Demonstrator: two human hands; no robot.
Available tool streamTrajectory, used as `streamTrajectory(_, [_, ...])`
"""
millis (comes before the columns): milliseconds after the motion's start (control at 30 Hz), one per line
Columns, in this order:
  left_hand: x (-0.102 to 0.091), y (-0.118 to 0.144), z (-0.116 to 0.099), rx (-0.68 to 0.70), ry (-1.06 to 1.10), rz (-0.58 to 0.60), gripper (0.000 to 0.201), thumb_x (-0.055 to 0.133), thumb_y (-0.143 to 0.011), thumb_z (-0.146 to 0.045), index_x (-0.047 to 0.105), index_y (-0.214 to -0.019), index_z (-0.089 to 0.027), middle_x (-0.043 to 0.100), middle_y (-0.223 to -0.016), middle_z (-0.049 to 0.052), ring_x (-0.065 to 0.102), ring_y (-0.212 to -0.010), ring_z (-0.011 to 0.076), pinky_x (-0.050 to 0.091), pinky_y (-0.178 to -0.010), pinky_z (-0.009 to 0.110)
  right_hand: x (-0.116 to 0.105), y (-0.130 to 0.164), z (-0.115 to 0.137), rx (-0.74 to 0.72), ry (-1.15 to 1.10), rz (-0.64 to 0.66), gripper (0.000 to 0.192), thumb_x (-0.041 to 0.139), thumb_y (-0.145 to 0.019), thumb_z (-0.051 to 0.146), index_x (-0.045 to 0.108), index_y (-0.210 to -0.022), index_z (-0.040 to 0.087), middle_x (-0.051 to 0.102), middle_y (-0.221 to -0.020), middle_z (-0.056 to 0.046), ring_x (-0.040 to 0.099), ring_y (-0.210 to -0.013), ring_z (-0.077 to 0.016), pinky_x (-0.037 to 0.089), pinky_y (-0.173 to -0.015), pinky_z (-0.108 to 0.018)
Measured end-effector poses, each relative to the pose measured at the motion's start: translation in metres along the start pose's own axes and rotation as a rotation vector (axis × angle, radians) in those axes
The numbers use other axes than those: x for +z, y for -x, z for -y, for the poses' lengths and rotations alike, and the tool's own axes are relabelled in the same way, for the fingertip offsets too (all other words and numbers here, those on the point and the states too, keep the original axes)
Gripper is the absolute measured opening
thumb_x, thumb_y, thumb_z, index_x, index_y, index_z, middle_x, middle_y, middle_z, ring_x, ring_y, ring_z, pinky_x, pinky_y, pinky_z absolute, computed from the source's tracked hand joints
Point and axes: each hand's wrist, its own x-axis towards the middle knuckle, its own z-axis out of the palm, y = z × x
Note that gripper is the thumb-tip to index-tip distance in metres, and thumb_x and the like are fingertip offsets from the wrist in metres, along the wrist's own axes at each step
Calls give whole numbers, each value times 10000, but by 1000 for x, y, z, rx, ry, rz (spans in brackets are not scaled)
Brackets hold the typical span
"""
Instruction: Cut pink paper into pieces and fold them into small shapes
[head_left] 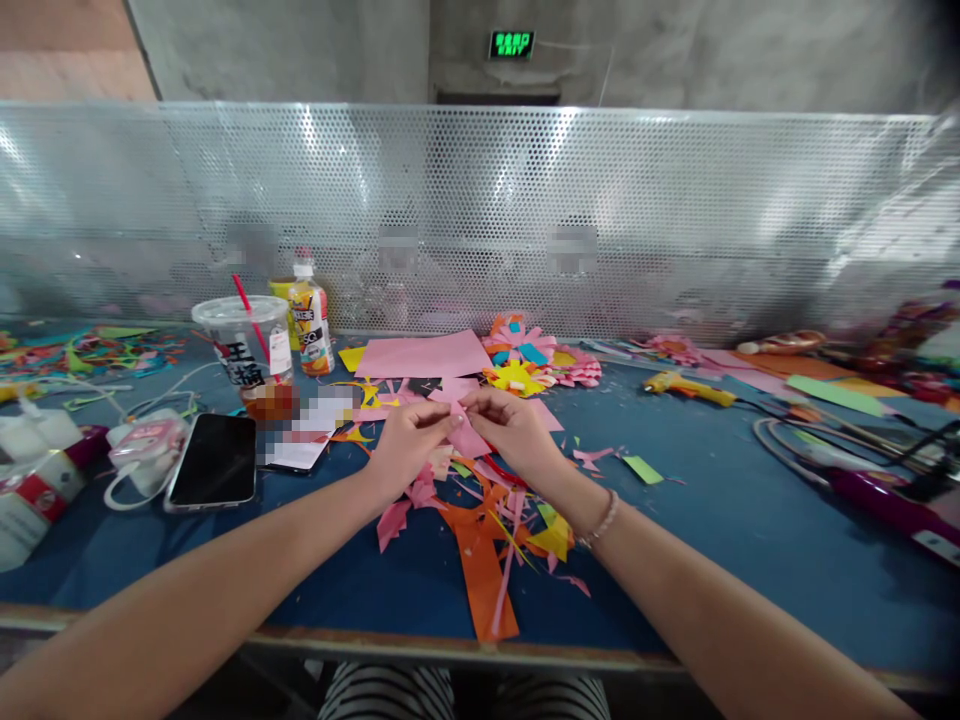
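Both my hands meet at the middle of the table, pinching one piece of pink paper [469, 438] between their fingertips. My left hand [411, 440] grips its left side, and my right hand [510, 428] has the right side. The fingers hide part of the paper, so its exact fold or shape is unclear. Beneath and in front of the hands lie pink, orange and yellow scraps, among them a long orange strip [486, 580]. Just behind are a pink paper sheet [424, 356] and several paper flowers, including a yellow one [517, 377].
On the left stand a plastic cup with a red straw [244, 345] and a drink bottle [310, 325]. A phone [214, 462] lies nearer. To the right are a yellow glue gun [690, 388], cables and a purple power strip [892, 510]. A perforated metal screen [480, 200] closes off the back.
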Motion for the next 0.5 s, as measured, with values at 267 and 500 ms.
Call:
streamTrajectory(267, [-1,-2,8,-17,32,-2,244,615,-660,-363,629,-655,-119,522,-579,-4,430,-513,78,348,-480,203,1,0,9,23,94,-48,63,555,-689,222,550,-698,159,491,-616,21,442,-549,-90,351,-506,-220])
streamTrajectory(500, [-1,-3,5,-55,212,-82,250,608,-661,-381,594,-688,-133,533,-620,-10,489,-568,94,430,-579,237,-1,2,8,-6,166,-5,119,495,-758,296,507,-769,178,483,-699,8,456,-636,-104,383,-562,-229])
